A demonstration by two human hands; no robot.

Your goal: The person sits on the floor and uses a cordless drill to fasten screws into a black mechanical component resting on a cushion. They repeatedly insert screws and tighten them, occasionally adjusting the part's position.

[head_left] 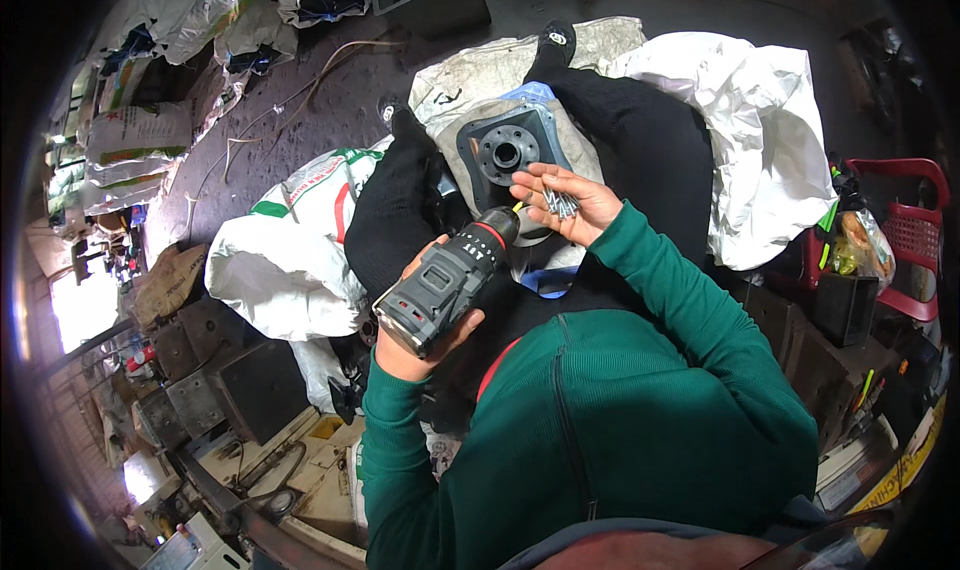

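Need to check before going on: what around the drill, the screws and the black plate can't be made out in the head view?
- Drill bit tip: too small, at the right hand.
- Screws: count unclear, bunched in the palm.
- Black plate: lower edge hidden by hand and drill.
- Left hand fingers: wrapped behind the drill.

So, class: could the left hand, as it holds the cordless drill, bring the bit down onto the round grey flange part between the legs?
Probably yes. The left hand grips the drill, whose tip already points toward the flange part. Nothing covers its face; only the right hand, cupping loose screws, hovers at its near edge.
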